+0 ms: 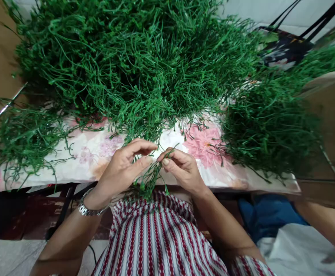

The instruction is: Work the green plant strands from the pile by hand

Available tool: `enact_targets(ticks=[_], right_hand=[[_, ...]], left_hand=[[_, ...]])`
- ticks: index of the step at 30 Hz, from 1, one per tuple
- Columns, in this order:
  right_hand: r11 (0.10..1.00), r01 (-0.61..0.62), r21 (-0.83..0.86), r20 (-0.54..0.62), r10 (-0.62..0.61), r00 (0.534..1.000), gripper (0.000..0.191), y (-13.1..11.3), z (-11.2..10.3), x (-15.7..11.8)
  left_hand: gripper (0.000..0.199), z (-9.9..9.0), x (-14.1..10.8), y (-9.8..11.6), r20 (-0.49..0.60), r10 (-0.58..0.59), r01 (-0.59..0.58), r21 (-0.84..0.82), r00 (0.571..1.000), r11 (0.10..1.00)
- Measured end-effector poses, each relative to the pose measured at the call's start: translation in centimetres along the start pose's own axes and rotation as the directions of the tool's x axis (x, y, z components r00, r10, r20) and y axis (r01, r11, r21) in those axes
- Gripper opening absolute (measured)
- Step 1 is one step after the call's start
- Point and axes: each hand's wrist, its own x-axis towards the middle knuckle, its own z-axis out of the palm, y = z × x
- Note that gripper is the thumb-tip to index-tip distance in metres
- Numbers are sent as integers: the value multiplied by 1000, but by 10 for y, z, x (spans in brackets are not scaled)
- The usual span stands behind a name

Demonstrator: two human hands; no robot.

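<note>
Thumb and fingertips (167, 162) of the right hand (186, 172) are closed in a pinch on a small bunch of thin green stems (151, 178). The bunch hangs from this pinch, its lower ends fanning out below and between the two hands, a few tipped with small buds. One stem sticks up past the right index finger. Just beside the pinch, the left hand (124, 165) is curved, its thumb and index finger bowed with their tips apart, grasping nothing that shows; whether they brush the stems, I cannot tell.

Behind the left fingers, a metal band (87, 209) circles the wrist. Directly below both sets of fingers is the wearer's red-and-white striped garment (156, 237).

Under and beyond the fingertips lies a floral tablecloth (81, 147), with a large pink bloom printed just right of the right fingers and a few loose stems (217, 149) across it. Straight ahead of the fingers rises a large heap of green stems (144, 65), its near edge reaching almost to the fingertips. A thinner pile (26, 134) spreads well to their left, and a dense pile (265, 134) sits to their right. Farthest from the fingers, ahead and right, is a dark flower-patterned bag (282, 48); low on the right shows another person's forearm (322, 222).
</note>
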Motion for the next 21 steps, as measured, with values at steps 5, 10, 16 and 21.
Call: enact_targets(ticks=[5,10,16,21], right_hand=[[989,19,-148,-70,-29,997,9,-2,4,-1],[932,46,-359,-125,-97,987,17,-6,10,4],[905,9,-425,-133,-73,988,22,-16,24,6],[906,13,-422,-105,-63,993,21,-18,33,5]], left_hand=[[15,-7,-38,8,-144,291,-209,416,946,885],[29,6,-81,11,-83,615,-452,603,784,658],[29,28,-69,-22,-56,489,-220,845,871,487],[10,30,-47,-48,-185,461,-141,798,868,586]])
